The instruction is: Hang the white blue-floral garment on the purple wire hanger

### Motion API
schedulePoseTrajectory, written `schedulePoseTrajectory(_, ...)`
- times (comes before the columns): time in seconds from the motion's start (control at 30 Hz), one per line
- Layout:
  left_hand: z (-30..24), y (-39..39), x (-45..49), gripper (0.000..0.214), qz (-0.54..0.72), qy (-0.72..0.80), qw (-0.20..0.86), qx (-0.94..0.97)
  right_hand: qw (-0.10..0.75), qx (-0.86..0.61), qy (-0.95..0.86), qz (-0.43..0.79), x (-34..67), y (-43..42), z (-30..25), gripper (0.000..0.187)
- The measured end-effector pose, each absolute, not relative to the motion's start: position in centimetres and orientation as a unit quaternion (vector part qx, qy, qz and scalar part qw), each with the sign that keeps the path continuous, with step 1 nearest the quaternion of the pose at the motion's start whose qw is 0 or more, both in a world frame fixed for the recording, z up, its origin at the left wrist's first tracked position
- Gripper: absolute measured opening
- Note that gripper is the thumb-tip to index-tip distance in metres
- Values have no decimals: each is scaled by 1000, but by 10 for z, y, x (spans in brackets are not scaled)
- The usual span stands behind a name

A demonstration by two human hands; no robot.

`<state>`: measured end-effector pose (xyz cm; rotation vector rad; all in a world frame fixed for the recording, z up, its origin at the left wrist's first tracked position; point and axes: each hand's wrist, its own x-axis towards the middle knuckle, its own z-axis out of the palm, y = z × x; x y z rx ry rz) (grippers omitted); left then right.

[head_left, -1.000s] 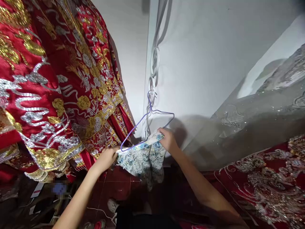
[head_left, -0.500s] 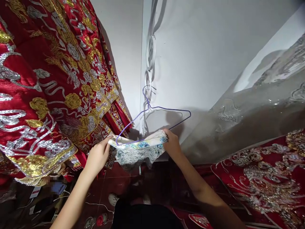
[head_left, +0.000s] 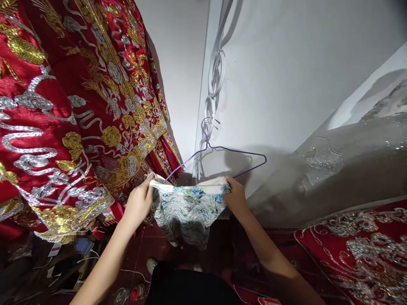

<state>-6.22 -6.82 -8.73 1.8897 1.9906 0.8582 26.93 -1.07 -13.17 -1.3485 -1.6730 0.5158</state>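
A pale garment [head_left: 187, 209] printed in blue and green hangs between my hands, stretched out by its top edge. My left hand [head_left: 138, 202] pinches its left corner and my right hand [head_left: 235, 195] pinches its right corner. A thin purple wire hanger [head_left: 222, 154] sits just above and behind the top edge. Its hook is caught on a white ring [head_left: 209, 115] against the white wall, and its left arm runs down to the cloth by my left hand.
A red robe [head_left: 73, 106] thick with gold and silver embroidery hangs close at the left. Grey beaded fabric [head_left: 343, 169] and another red embroidered cloth [head_left: 356, 250] lie at the right. Cables and small items litter the dark red floor [head_left: 152, 245] below.
My hands have drawn apart and lifted, pulling the garment's top edge taut under the hanger. The hanger's right end has swung further right.
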Motion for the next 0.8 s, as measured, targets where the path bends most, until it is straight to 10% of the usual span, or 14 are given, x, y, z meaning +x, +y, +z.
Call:
schedulePoseTrajectory(0.33, -56, -1, -3, 40, 380, 485, 136, 776, 421, -482, -720, 269, 262, -31, -111, 17)
schedulePoseTrajectory(0.6, -37, 11, -22, 37, 312, 471, 101, 819, 571, -556, -581, 165, 343, -33, -86, 79)
schedulePoseTrajectory(0.8, -17, 15, -37, 37, 312, 468, 230, 794, 426, -545, -619, 371, 420, 0, -35, 19)
